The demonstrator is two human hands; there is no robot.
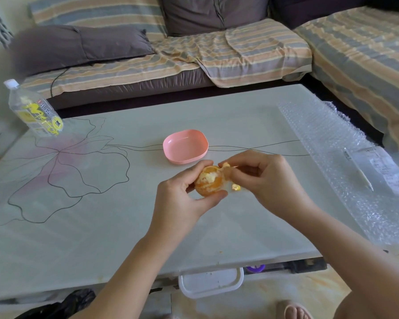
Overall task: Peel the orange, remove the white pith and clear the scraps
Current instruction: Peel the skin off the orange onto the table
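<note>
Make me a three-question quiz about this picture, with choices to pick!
1. Where is the pink dish? A on the sofa; B on the table; C on the floor.
2. What colour is the cap on the bottle? A white; B red; C green.
3. What are the hands doing? A left hand holds the orange, right hand pinches peel; B both lie flat; C both grip the bottle.
Answers: B, it sits on the table. A, the cap is white. A, fingers curl round both.
</note>
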